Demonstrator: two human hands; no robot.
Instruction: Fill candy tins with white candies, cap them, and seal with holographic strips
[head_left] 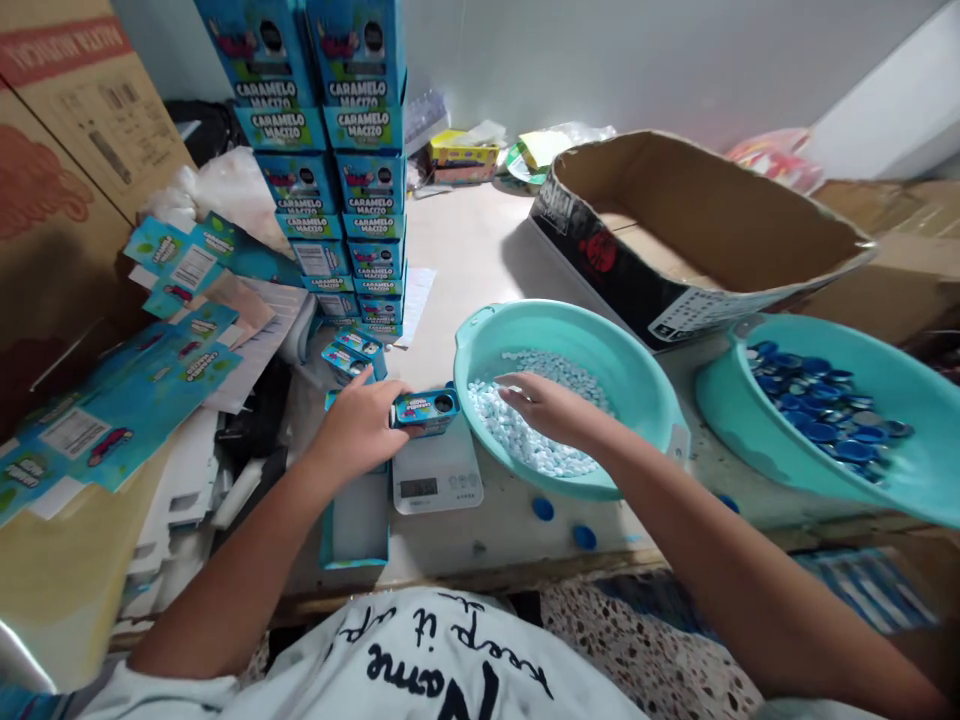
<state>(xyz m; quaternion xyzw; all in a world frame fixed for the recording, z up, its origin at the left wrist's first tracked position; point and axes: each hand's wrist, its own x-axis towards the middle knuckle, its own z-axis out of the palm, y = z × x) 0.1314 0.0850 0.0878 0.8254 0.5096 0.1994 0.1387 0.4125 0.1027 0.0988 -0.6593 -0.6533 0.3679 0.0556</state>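
Observation:
My left hand (pixel 361 425) is closed around a small blue candy box (pixel 424 407) with "Caramelo Macizo" lettering and a round dark mark at its right end. The box is over the back of a white kitchen scale (pixel 439 480), close to the rim of a turquoise basin (pixel 574 318). Inside that basin lie many small white and pale blue candies (pixel 551 452). My right hand (pixel 541 402) is over them with its fingers curled in; what they hold is hard to see. Beside the scale stands an open blue display box (pixel 358 525), and more small candy boxes (pixel 352 355) sit behind my left hand.
Tall stacks of blue display boxes (pixel 367 130) stand at the back left, near flattened blue cartons (pixel 127 400). An open cardboard tray (pixel 637 270) is behind the basin. At right, another turquoise basin (pixel 720 385) holds blue caps (pixel 821 410). Loose caps (pixel 583 537) lie near the front edge.

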